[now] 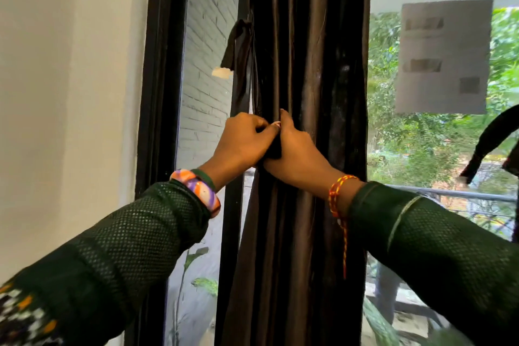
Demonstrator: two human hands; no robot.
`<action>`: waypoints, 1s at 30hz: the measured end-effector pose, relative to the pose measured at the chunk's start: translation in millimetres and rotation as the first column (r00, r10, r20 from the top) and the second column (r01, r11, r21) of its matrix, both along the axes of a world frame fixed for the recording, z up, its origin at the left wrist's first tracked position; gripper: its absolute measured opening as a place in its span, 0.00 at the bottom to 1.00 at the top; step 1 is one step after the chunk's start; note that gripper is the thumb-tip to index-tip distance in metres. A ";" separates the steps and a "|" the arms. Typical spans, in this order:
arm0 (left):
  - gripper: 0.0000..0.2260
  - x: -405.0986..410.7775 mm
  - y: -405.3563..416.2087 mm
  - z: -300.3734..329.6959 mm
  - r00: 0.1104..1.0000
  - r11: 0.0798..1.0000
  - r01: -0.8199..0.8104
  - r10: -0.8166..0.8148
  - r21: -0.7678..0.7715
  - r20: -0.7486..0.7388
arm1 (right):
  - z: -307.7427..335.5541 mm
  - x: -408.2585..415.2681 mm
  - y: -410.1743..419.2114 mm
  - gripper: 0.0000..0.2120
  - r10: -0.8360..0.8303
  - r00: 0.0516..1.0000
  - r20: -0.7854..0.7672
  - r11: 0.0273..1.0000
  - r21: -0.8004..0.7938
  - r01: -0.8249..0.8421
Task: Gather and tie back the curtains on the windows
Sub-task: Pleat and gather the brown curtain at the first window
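Observation:
A dark brown curtain point(303, 50) hangs gathered into a narrow bunch in front of the window. A dark tie-back strap point(238, 45) with a pale tab at its end dangles from the bunch's left edge. My left hand point(241, 140) and my right hand point(295, 149) meet at the middle of the bunch, fingers curled round a dark band of fabric point(273, 149) between them. Most of that band is hidden by my fingers.
A black window frame point(160, 64) stands left of the curtain, beside a cream wall point(70, 93). Grey paper patches point(443, 56) are stuck on the right pane. Another dark strap point(488, 143) hangs at the far right. Trees and a railing point(449, 194) lie outside.

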State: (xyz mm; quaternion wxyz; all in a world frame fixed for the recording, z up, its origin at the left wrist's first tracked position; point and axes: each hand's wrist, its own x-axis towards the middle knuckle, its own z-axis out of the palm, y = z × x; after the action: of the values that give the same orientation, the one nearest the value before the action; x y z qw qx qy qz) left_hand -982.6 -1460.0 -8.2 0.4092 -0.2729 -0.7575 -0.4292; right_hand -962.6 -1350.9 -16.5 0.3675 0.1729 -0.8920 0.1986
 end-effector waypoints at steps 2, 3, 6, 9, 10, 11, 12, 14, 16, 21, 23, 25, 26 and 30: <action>0.17 1.9 0.1 1.0 0.998 0.996 -0.063 0.063 -0.058 0.000 | -1.8 1.2 4.9 0.46 0.016 1.000 0.014 1.000 0.017 -0.016; 0.16 1.9 -0.7 1.6 0.995 0.992 -0.096 0.097 -0.081 0.000 | -2.3 2.3 7.5 0.45 0.019 1.000 -0.012 1.000 0.021 -0.019; 0.14 0.8 -4.9 2.4 0.980 0.975 -0.195 0.197 -0.108 0.001 | -0.6 8.2 14.2 0.36 -0.008 0.985 -0.172 0.998 -0.061 -0.003; 0.09 0.5 -8.3 1.0 0.957 0.945 -0.289 0.291 -0.153 -0.013 | 2.4 11.7 21.1 0.29 -0.090 0.948 -0.306 0.994 -0.082 0.068; 0.07 1.0 -8.8 0.3 0.948 0.933 -0.315 0.318 -0.173 -0.010 | 2.7 11.7 22.9 0.29 -0.113 0.946 -0.305 0.993 -0.079 0.093; 0.04 1.8 -9.3 -0.4 0.939 0.922 -0.338 0.343 -0.187 -0.006 | 2.8 10.6 23.8 0.30 -0.134 0.951 -0.279 0.990 -0.085 0.115; 0.05 3.0 -9.7 -1.1 0.932 0.914 -0.356 0.362 -0.197 -0.008 | 2.9 9.0 23.6 0.30 -0.154 0.960 -0.233 0.986 -0.098 0.135; 0.17 3.9 -10.5 -2.3 0.928 0.903 -0.369 0.371 -0.221 -0.036 | 3.1 5.2 20.8 0.28 -0.175 0.976 -0.132 0.980 -0.122 0.159; 0.32 6.2 -11.5 -4.2 0.926 0.887 -0.377 0.371 -0.265 -0.075 | 3.3 1.7 16.3 0.26 -0.163 0.985 -0.060 0.979 -0.130 0.154; 0.35 11.7 -14.8 -6.0 0.926 0.871 -0.378 0.358 -0.315 -0.121 | 2.3 -3.4 4.2 0.25 -0.118 0.992 0.036 0.984 -0.133 0.122; 0.28 8.0 -20.0 -6.3 0.931 0.886 -0.363 0.358 -0.289 -0.072 | 2.5 -4.6 1.5 0.25 -0.155 0.987 0.047 0.979 -0.129 0.160; 0.19 5.9 -26.2 -6.5 0.901 0.863 -0.423 0.434 -0.276 -0.026 | 1.8 -3.7 0.3 0.25 -0.194 0.979 0.054 0.974 -0.106 0.199; 0.15 5.8 -29.6 -6.8 0.884 0.851 -0.454 0.468 -0.266 -0.011 | 0.7 -3.6 -0.3 0.25 -0.202 0.978 0.053 0.974 -0.090 0.206; 0.07 5.6 -41.3 -7.8 0.850 0.817 -0.515 0.526 -0.260 -0.029 | -4.1 -8.1 -2.7 0.32 -0.150 0.988 0.035 0.982 -0.114 0.153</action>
State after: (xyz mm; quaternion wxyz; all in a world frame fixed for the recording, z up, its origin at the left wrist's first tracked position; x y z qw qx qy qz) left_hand -977.0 -1501.3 -16.0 0.4551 -0.0970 -0.8611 -0.2049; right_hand -970.7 -1353.5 -20.5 0.3794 0.0802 -0.8942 0.2239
